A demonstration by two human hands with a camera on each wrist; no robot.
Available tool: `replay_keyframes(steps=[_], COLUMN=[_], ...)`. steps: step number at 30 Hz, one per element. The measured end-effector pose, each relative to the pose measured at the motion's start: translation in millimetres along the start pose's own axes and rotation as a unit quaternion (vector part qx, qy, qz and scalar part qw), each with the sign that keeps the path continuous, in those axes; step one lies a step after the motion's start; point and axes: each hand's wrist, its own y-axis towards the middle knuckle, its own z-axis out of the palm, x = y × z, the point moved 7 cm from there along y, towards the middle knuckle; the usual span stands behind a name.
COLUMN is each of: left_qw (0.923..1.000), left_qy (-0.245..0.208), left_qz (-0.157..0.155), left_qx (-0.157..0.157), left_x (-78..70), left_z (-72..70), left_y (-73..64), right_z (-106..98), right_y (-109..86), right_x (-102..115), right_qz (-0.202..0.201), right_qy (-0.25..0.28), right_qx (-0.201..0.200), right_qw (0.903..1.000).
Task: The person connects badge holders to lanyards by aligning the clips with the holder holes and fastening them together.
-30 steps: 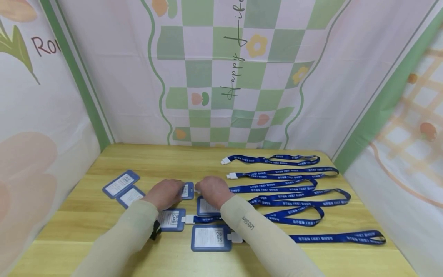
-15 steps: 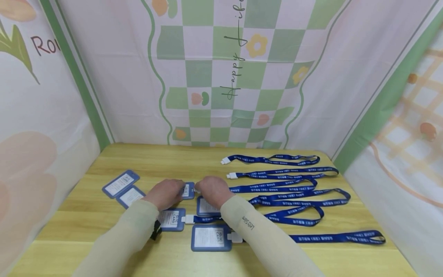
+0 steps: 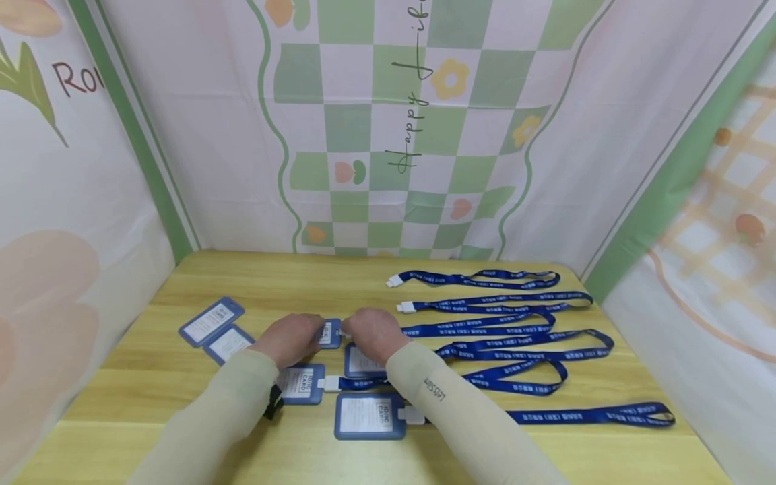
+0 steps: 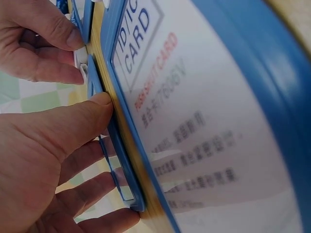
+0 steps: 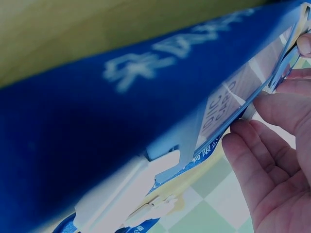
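My left hand (image 3: 291,339) grips a blue-framed ID card holder (image 3: 329,333) between thumb and fingers, its slotted end facing right. Just beyond that end, my right hand (image 3: 374,333) pinches the white clip (image 4: 81,63) of a blue lanyard (image 3: 473,330). In the left wrist view, clip and holder end meet closely; whether they are hooked together I cannot tell. A second card holder (image 3: 362,362) lies partly hidden under my right hand. Nearer to me are two card holders with white clips at their ends, one by my left wrist (image 3: 301,385) and one in front (image 3: 370,416).
Two loose card holders (image 3: 211,322) overlap at the left of the wooden table (image 3: 303,276). Two lanyards (image 3: 503,278) with bare white clips lie at the back right. Several lanyard loops (image 3: 527,347) stretch to the right. A printed curtain (image 3: 388,135) stands behind the table.
The held card holder has shifted very slightly right, toward the clip in my right hand. Both hands otherwise stay in place, and the other holders and lanyards have not moved.
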Motion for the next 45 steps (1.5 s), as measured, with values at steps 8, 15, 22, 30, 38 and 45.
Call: replay_keyframes(steps=[8,15,22,30,38,45], left_qw=[1.0000,1.0000,0.9999,1.0000,0.9999,0.9997], left_qy=[0.001,-0.001,-0.004,-0.003,-0.011,-0.019], left_qz=[0.002,-0.007,-0.011,-0.006,-0.006,-0.013], left_qx=[0.000,0.006,0.004,0.006,0.001,0.000], left_x=[-0.6,0.7,2.9,2.4,1.9,2.8], left_z=[-0.1,1.4,3.3,1.5,-0.9,-0.4], left_y=[-0.3,-0.4,1.3,0.1,-1.8,-1.6], right_z=[-2.1,-1.0,0.5,0.8,0.9,1.9], right_y=[-0.8,-0.5,0.0,0.7,2.6,3.7], right_x=[0.3,-3.2,-3.6,-4.0,-3.6,-3.7], right_qz=[0.006,0.034,0.038,0.037,0.037,0.038], right_qy=[-0.002,-0.003,-0.006,-0.003,-0.004,0.005], right_qx=[0.004,0.016,0.024,0.023,0.027,0.032], right_qw=[1.0000,0.9993,0.9990,0.9990,0.9990,0.9987])
